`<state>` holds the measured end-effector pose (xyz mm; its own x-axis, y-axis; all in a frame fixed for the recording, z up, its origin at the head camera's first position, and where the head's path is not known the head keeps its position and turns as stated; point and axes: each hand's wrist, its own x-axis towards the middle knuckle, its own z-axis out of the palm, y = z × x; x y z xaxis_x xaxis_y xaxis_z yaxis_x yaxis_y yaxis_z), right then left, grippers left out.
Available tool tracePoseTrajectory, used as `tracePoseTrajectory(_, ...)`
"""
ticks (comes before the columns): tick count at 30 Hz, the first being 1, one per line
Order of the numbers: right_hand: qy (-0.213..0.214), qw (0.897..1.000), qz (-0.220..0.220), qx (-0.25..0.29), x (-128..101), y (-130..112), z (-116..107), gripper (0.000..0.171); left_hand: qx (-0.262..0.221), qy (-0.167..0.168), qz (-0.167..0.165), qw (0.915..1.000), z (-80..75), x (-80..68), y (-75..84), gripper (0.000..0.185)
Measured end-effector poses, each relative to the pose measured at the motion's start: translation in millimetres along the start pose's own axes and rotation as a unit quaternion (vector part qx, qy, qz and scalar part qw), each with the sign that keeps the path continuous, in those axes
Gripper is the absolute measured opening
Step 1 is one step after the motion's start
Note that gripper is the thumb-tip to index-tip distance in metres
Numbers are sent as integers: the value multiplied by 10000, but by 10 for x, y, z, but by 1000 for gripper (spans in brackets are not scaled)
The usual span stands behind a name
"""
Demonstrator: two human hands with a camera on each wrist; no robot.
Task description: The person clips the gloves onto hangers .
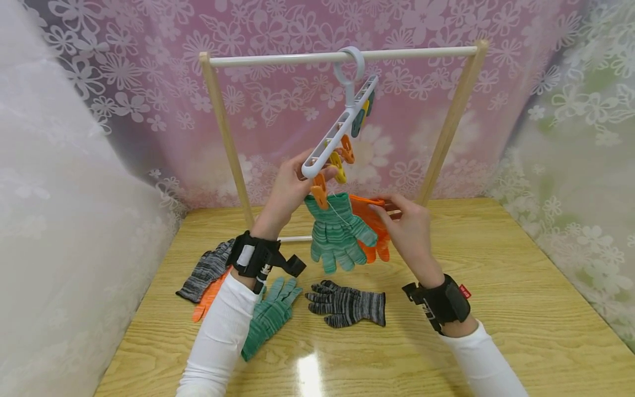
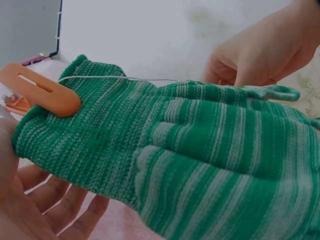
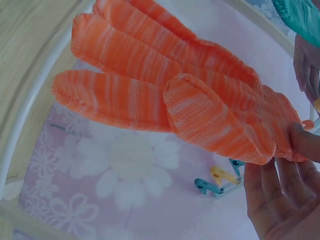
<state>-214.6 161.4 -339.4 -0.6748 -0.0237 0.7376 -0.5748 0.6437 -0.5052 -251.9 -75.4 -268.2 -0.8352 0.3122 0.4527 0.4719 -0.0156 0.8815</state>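
Sleeves closest to you, both hands up at the peg hanger

Largest first: wooden rack [image 1: 218, 116] stands at the back of the table [image 1: 521, 309], white peg hanger [image 1: 342, 129] hooked on its rail and tilted down toward your left. Green glove [image 1: 337, 234] hangs fingers-down from the orange peg [image 1: 319, 194] at the low end. Orange glove [image 1: 374, 226] sits just behind and right of it, long axis vertical, cuff up. Your right hand [image 1: 412, 231] pinches that cuff, so it's the nearer hand. Your left hand [image 1: 290, 184] curls round the hanger's low end. Free pegs lie up and left of the cuff. Spare gloves lie on the table
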Motion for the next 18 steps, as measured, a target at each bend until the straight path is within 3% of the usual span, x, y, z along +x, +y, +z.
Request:
tracePoseTrajectory(5, -48, 9999, -67, 65, 36, -57, 25, 20, -284, 180, 31, 9994, 7, 1, 5, 33)
tracePoseTrajectory(11, -63, 9998, -126, 152, 80, -123, 39, 20, -248, 573, 42, 9980, 9, 4, 18, 31)
tracePoseTrajectory(18, -121, 9995, -143, 263, 125, -199, 39, 21, -461, 495, 104, 9977, 18, -2, 28, 27)
